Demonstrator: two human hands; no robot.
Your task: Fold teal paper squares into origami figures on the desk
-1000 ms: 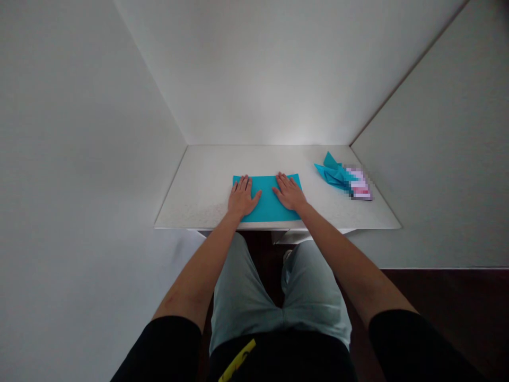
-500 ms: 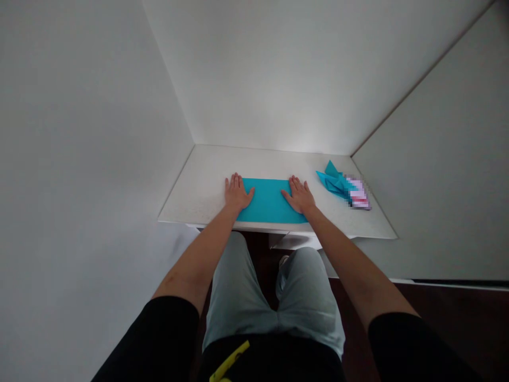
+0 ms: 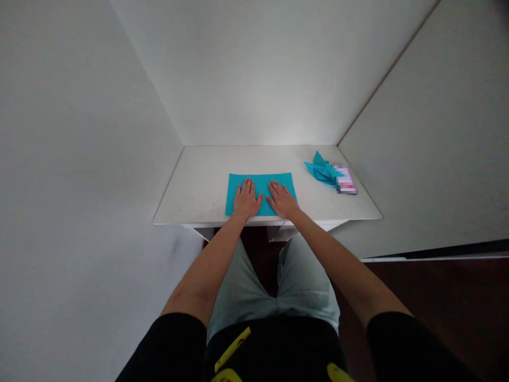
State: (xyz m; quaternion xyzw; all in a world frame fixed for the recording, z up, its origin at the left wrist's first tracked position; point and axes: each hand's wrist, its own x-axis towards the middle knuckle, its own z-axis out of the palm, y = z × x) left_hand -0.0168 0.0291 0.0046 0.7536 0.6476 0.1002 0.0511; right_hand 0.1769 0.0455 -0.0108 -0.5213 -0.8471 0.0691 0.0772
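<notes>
A flat blue sheet of paper [image 3: 261, 183] lies near the front edge of the white table. My left hand [image 3: 246, 199] rests palm down on its left half, fingers spread, thumb pointing inward. On the right half lies my right hand [image 3: 281, 199], also flat with its fingers apart. A narrow strip of blue shows between the two thumbs. Neither hand grips anything.
Folded blue paper [image 3: 323, 171] sits on the right of the white table [image 3: 199, 183], touching a blurred pinkish flat item [image 3: 347, 183]. White walls [image 3: 246, 69] enclose the table at the back and both sides. My legs are below its front edge.
Both hands have moved inward from the sheet's side edges, closer together, uncovering its left and right corners. The camera view has shifted slightly.
</notes>
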